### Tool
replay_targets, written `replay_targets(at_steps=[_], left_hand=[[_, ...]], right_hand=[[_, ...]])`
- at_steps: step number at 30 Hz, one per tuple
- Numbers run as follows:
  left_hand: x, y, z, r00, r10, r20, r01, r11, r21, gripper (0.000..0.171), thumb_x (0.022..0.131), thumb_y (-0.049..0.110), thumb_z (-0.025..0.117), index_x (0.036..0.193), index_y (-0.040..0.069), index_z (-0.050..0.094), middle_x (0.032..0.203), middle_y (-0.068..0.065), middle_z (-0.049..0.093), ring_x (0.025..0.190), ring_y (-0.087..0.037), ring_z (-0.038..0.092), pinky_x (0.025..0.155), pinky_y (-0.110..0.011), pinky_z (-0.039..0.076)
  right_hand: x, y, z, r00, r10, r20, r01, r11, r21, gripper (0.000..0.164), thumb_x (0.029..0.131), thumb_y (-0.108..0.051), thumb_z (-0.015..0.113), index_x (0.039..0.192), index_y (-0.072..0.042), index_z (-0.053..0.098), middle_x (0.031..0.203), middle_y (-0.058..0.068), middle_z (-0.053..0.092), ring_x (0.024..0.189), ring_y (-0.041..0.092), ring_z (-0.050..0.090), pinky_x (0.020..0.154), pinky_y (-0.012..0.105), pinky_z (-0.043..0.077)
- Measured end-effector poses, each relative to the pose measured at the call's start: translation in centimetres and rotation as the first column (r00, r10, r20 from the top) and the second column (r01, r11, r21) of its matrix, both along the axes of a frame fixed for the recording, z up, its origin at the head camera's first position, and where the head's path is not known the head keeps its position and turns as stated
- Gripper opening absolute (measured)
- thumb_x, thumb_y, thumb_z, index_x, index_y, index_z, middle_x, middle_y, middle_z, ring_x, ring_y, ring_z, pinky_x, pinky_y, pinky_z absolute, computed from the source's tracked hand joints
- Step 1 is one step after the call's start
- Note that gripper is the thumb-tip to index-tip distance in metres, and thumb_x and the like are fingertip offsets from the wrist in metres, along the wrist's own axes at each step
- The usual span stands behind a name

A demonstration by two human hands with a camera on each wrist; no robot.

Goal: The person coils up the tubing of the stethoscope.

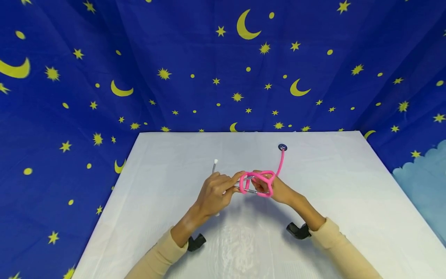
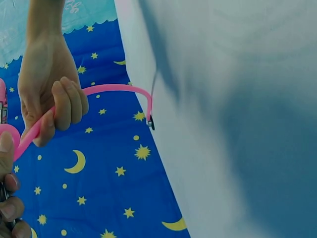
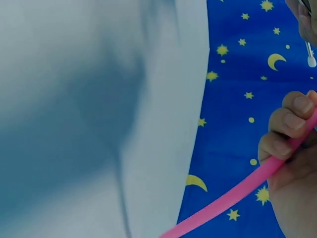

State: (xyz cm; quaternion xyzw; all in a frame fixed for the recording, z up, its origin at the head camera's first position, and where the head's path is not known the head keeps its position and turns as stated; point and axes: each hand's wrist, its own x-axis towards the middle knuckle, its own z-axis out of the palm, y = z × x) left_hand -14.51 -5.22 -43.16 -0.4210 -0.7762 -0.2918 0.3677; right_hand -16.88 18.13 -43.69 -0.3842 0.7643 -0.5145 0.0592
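A pink stethoscope (image 1: 271, 180) is held up over the white table, its tubing looped between the two hands. My left hand (image 1: 214, 193) grips the metal ear tubes, and a white ear tip (image 1: 216, 161) sticks out beyond its knuckles. In the left wrist view, fingers (image 2: 10, 210) of this hand curl round the dark metal. My right hand (image 1: 280, 190) holds the pink tubing (image 3: 237, 193) with its fingers curled round it. From there the tube runs out to the round chest piece (image 1: 282, 147), which hangs at the far side in the head view.
The white-covered table (image 1: 139, 201) lies beneath both hands. A blue curtain (image 1: 205, 50) with yellow moons and stars rises behind it and along the sides. Black camera mounts, one at the left wrist (image 1: 196, 243) and one at the right (image 1: 298, 231), jut out below the forearms.
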Motion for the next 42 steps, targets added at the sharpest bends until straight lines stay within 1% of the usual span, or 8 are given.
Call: replay_targets(at_steps=[6,9,13,21,31,34,37,42], left_hand=[[0.0,0.0,0.0,0.997,0.023,0.079,-0.024,1.000,0.013,0.042,0.079,0.013,0.076,0.118,0.001,0.070,0.056,0.003,0.058,0.052,-0.007,0.052,0.056,-0.023,0.033],[-0.1,0.0,-0.2,0.994,0.036,0.107,-0.039,0.999,0.024,0.041,0.077,0.012,0.078,0.116,0.000,0.071,0.059,0.002,0.061,0.053,-0.008,0.050,0.056,-0.024,0.033],[-0.1,0.0,-0.4,0.989,0.052,0.142,-0.057,0.998,0.033,0.042,0.075,0.010,0.080,0.114,-0.001,0.071,0.060,0.002,0.061,0.052,-0.009,0.049,0.057,-0.025,0.034],[-0.1,0.1,-0.3,0.967,0.061,0.248,-0.081,0.994,0.069,0.035,0.076,0.005,0.079,0.111,0.002,0.074,0.064,0.000,0.066,0.054,-0.010,0.051,0.057,-0.024,0.036],[-0.9,-1.1,0.3,0.923,0.160,0.351,-0.203,0.975,0.089,0.031,0.079,0.002,0.074,0.110,0.003,0.074,0.076,-0.004,0.072,0.059,-0.009,0.053,0.060,-0.029,0.042],[-1.2,-1.5,0.5,0.907,0.196,0.372,-0.240,0.968,0.076,0.030,0.081,0.003,0.073,0.110,0.003,0.074,0.081,-0.005,0.075,0.062,-0.010,0.059,0.061,-0.030,0.045],[-1.5,-1.9,0.6,0.899,0.239,0.366,-0.277,0.959,0.055,0.022,0.081,0.004,0.074,0.103,0.004,0.076,0.080,-0.006,0.075,0.063,-0.013,0.061,0.061,-0.032,0.047],[-1.9,-2.5,0.1,0.886,0.301,0.352,-0.328,0.945,0.017,0.013,0.082,0.009,0.076,0.094,0.005,0.076,0.067,-0.003,0.068,0.056,-0.012,0.051,0.055,-0.030,0.043]], right_hand=[[1.1,0.0,-0.6,0.980,-0.199,0.001,0.198,0.976,0.093,0.015,0.100,0.000,0.048,0.102,0.006,0.062,0.075,0.003,0.059,0.066,0.000,0.049,0.057,0.018,0.044],[1.4,-0.2,-0.8,0.966,-0.254,0.056,0.246,0.962,0.115,0.016,0.100,-0.004,0.050,0.095,0.002,0.064,0.068,0.001,0.057,0.059,0.001,0.046,0.052,0.018,0.040],[1.8,-0.4,-1.0,0.965,-0.250,0.077,0.240,0.964,0.112,0.025,0.102,-0.008,0.047,0.080,-0.002,0.059,0.058,-0.004,0.047,0.050,0.002,0.038,0.047,0.018,0.033],[2.7,-0.4,-1.0,0.972,-0.215,-0.095,0.228,0.962,0.152,0.027,0.098,0.005,0.041,0.086,-0.008,0.061,0.056,-0.009,0.049,0.050,-0.001,0.041,0.047,0.021,0.039],[4.5,-0.2,-1.4,0.977,-0.196,-0.087,0.214,0.909,0.358,0.030,0.106,-0.025,0.040,0.103,-0.003,0.062,0.057,-0.014,0.045,0.050,-0.002,0.039,0.049,0.020,0.041],[5.3,-0.2,-1.2,0.973,-0.189,-0.136,0.229,0.876,0.424,0.024,0.104,-0.022,0.045,0.101,-0.005,0.061,0.059,-0.015,0.039,0.050,-0.003,0.034,0.047,0.018,0.036],[6.3,-0.2,-0.8,0.964,-0.176,-0.200,0.256,0.816,0.518,0.017,0.102,-0.020,0.050,0.089,-0.010,0.057,0.059,-0.014,0.032,0.051,-0.001,0.030,0.046,0.018,0.031],[7.9,-0.2,-0.3,0.957,-0.122,-0.264,0.266,0.728,0.631,0.022,0.100,-0.018,0.052,0.079,-0.016,0.049,0.059,-0.012,0.033,0.050,0.001,0.027,0.044,0.019,0.027]])
